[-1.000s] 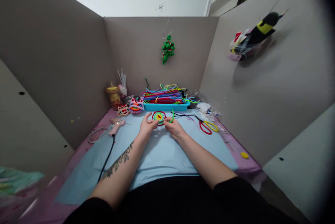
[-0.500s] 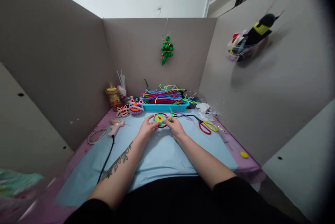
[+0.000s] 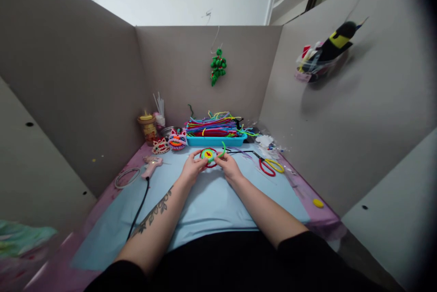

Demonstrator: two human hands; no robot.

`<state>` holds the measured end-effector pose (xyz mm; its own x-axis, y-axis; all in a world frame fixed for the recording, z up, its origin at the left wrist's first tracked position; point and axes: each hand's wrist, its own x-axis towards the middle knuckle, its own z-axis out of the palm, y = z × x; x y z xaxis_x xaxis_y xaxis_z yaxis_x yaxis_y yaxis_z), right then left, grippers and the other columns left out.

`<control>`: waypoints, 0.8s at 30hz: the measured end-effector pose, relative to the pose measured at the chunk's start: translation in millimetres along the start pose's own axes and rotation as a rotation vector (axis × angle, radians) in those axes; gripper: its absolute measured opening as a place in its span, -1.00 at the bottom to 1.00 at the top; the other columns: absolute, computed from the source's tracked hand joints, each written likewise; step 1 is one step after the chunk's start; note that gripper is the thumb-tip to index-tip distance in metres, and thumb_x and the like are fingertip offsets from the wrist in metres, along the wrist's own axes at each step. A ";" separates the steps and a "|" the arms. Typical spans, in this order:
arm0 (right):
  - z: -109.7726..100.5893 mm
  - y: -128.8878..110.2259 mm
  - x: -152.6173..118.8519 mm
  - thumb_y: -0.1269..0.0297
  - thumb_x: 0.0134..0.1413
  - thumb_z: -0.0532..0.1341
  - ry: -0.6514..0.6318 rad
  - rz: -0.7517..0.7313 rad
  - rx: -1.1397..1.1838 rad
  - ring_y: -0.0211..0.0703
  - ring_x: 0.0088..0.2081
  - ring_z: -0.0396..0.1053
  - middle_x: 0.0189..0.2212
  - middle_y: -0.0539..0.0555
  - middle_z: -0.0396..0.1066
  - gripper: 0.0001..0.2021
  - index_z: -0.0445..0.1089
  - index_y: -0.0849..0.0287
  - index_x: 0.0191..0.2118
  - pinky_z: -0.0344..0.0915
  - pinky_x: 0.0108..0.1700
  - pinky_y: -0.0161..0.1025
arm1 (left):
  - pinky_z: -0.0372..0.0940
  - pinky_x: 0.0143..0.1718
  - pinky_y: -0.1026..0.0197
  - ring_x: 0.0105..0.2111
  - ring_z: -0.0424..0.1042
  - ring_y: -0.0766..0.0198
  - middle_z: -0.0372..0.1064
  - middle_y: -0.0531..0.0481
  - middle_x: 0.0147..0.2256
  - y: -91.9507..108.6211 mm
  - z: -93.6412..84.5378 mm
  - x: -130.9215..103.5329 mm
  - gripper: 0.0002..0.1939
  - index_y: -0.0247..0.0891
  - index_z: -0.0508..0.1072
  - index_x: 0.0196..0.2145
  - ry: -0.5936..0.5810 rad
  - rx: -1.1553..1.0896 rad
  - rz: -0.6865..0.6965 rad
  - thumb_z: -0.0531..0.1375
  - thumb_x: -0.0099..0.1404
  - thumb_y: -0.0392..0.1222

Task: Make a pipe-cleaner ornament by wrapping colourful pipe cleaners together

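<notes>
Between my hands, over the blue mat (image 3: 211, 201), is a round coiled pipe-cleaner piece (image 3: 207, 154), yellow and red at its centre with green around it and a red outer ring. My left hand (image 3: 193, 164) is closed on its left side, thumb at the front. At its right edge my right hand (image 3: 228, 164) pinches a bright green pipe cleaner (image 3: 223, 150), whose free end curves upward. How the green strand joins the coil is too small to make out.
A blue tray (image 3: 215, 140) of colourful pipe cleaners stands behind my hands. Two lion-head figures (image 3: 177, 140) sit left of it. A pink glue gun (image 3: 152, 166) with a black cord lies left; scissors (image 3: 269, 166) lie right. Grey partitions (image 3: 208, 96) enclose the table.
My hands keep their hold on the coiled piece, almost still. The green strand's free end has shifted very slightly. The whole view has tilted a little.
</notes>
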<state>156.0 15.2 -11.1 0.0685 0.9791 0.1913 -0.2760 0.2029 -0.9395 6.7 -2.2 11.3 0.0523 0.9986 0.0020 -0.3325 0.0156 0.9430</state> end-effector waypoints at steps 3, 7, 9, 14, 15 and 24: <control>0.4 -4.1 -2.3 0.08 -0.37 0.38 -0.066 0.018 0.009 -0.16 -0.35 0.31 -0.49 -0.02 0.39 -0.69 0.37 0.15 -0.48 0.20 -0.27 -0.24 | 0.23 -0.53 0.35 -0.58 0.34 0.39 0.37 0.08 -0.54 1.3 0.4 -1.6 -0.19 -0.31 0.22 0.00 -0.033 0.005 0.003 0.43 -0.19 -0.11; 0.6 -6.6 -3.4 0.05 -0.34 0.36 -0.089 0.012 0.001 -0.16 -0.38 0.31 -0.56 -0.02 0.36 -0.70 0.34 0.16 -0.58 0.20 -0.31 -0.24 | 0.26 -0.51 0.32 -0.55 0.38 0.35 0.41 0.01 -0.47 5.2 2.6 -4.2 -0.25 -0.31 0.21 -0.01 -0.029 -0.013 -0.032 0.40 -0.12 -0.07; 0.6 -6.0 -2.7 0.05 -0.34 0.36 -0.077 0.002 -0.001 -0.16 -0.39 0.31 -0.57 -0.03 0.36 -0.69 0.32 0.16 -0.61 0.20 -0.31 -0.24 | 0.28 -0.49 0.30 -0.53 0.40 0.35 0.42 -0.02 -0.42 6.6 4.2 -5.5 -0.29 -0.29 0.20 0.00 -0.015 -0.036 -0.051 0.36 -0.06 -0.02; 1.5 -3.5 -1.2 0.02 -0.31 0.34 -0.085 -0.012 0.010 -0.18 -0.38 0.30 -0.57 -0.05 0.35 -0.69 0.33 0.15 -0.55 0.19 -0.31 -0.25 | 0.28 -0.39 0.29 -0.47 0.41 0.32 0.39 0.05 -0.46 5.2 8.8 -8.3 -0.12 -0.27 0.11 0.08 -0.073 0.063 0.115 0.41 -0.16 -0.18; 1.9 -3.4 -1.2 0.01 -0.30 0.33 -0.088 -0.011 0.014 -0.18 -0.38 0.29 -0.57 -0.06 0.34 -0.69 0.33 0.15 -0.54 0.19 -0.31 -0.25 | 0.28 -0.38 0.29 -0.46 0.41 0.31 0.38 0.07 -0.47 4.7 9.6 -8.8 -0.09 -0.27 0.10 0.09 -0.083 0.101 0.159 0.42 -0.19 -0.22; 5.9 -6.7 -5.7 0.09 -0.30 0.37 -0.128 0.044 0.087 -0.30 -0.50 0.17 -0.62 -0.10 0.27 -0.71 0.33 0.16 -0.53 0.11 -0.39 -0.31 | 0.27 -0.35 0.28 -0.44 0.40 0.29 0.38 0.03 -0.46 7.6 9.0 -13.0 -0.36 -0.26 0.21 0.04 -0.041 0.364 0.389 0.31 0.00 -0.23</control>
<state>151.8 8.3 -4.2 -0.0663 0.9795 0.1903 -0.3582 0.1547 -0.9207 11.9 -15.5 21.5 0.0299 0.9243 0.3805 0.0135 -0.3810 0.9245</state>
